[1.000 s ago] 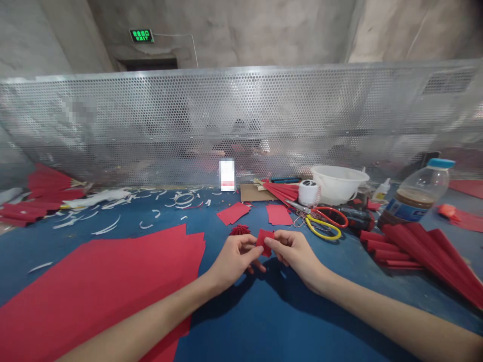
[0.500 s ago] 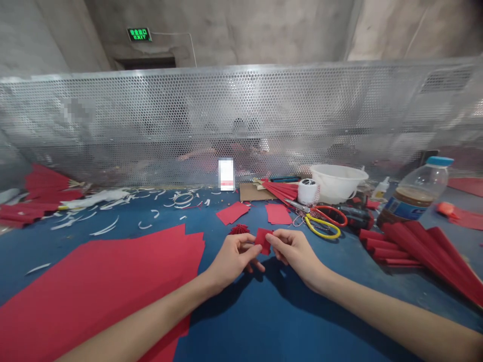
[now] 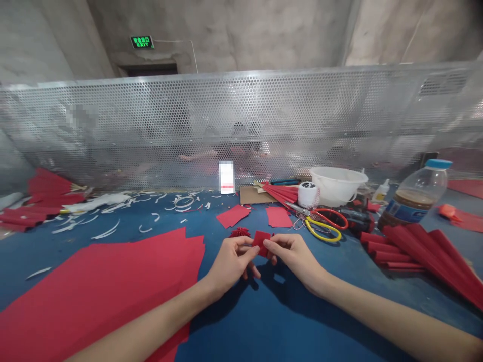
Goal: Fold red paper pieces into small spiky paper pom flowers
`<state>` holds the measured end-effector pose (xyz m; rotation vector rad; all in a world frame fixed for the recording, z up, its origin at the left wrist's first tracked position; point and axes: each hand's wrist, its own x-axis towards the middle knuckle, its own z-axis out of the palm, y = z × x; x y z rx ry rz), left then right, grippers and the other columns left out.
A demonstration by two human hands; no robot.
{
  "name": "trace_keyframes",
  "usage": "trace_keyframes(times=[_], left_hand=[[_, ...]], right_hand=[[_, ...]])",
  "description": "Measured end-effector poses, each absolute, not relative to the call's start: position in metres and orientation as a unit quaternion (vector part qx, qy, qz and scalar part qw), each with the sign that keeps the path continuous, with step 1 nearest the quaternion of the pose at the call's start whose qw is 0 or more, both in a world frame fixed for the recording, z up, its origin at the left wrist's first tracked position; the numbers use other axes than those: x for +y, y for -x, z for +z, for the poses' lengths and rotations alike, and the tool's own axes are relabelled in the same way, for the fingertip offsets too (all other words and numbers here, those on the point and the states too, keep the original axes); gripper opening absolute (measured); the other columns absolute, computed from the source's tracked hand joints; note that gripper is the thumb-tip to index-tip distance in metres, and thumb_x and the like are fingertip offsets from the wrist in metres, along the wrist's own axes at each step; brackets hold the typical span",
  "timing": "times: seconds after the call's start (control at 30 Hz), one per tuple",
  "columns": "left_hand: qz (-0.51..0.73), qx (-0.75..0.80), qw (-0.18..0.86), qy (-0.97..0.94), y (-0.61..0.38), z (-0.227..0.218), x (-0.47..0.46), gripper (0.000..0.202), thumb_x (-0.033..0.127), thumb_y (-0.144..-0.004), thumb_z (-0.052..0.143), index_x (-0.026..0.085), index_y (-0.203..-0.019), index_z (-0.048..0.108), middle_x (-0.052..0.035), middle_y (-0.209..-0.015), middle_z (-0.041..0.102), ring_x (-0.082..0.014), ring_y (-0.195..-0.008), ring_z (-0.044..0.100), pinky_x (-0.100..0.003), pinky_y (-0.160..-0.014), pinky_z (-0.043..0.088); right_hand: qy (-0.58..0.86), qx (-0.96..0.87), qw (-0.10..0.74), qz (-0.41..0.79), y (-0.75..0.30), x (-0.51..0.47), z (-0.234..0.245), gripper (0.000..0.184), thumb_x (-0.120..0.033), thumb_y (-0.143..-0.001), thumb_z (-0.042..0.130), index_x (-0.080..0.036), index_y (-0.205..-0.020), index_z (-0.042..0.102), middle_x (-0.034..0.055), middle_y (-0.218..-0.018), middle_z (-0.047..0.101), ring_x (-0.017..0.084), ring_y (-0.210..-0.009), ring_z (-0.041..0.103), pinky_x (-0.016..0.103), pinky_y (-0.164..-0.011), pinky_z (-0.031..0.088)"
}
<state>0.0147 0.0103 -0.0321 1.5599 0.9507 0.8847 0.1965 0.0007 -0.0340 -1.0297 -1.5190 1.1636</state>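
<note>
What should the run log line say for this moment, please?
hands: left hand, right hand | held: red paper piece, pinched by both | nearby: red paper rosette, yellow scissors

Red paper square [image 3: 261, 244], pinched between left hand [image 3: 231, 266] and right hand [image 3: 292, 256], has shifted left since last frames, now just beside red paper rosette [image 3: 239, 232]. Lower corner hangs less.

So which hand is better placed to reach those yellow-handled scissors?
Probably the right hand: it lies on the same side as the yellow-handled scissors and closer to them than the left hand. Both hands are pinching the small red paper piece, though, so it would need to let go first.
</note>
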Motion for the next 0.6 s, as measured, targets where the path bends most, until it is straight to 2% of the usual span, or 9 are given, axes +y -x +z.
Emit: trace_keyframes(times=[0.33,0.6], left_hand=[[0.389,0.392,0.558,-0.619,-0.0147,-0.0311,0.0131,0.028,0.04,-0.086,0.06,0.012,-0.084,0.063,-0.0031,-0.058,0.064,-0.0193,-0.05,0.069,-0.018,-0.039,0.039],[0.4,0.41,0.555,-0.603,-0.0158,-0.028,0.0124,0.028,0.04,-0.082,0.063,0.012,-0.083,0.065,-0.0038,-0.06,0.066,-0.0191,-0.049,0.069,-0.019,-0.039,0.041]], right_hand=[[0.43,-0.636,0.448,0.458,-0.1974,0.0026,-0.0394,0.037,-0.047,-0.088,0.06,-0.015,-0.07,0.062,-0.0022,-0.055,0.056,0.011,-0.052,0.049,0.022,-0.05,0.034],[0.428,-0.618,0.463,0.469,-0.1972,0.003,-0.0374,0.037,-0.05,-0.086,0.061,-0.016,-0.072,0.06,-0.0028,-0.057,0.053,0.011,-0.053,0.049,0.023,-0.049,0.034]])
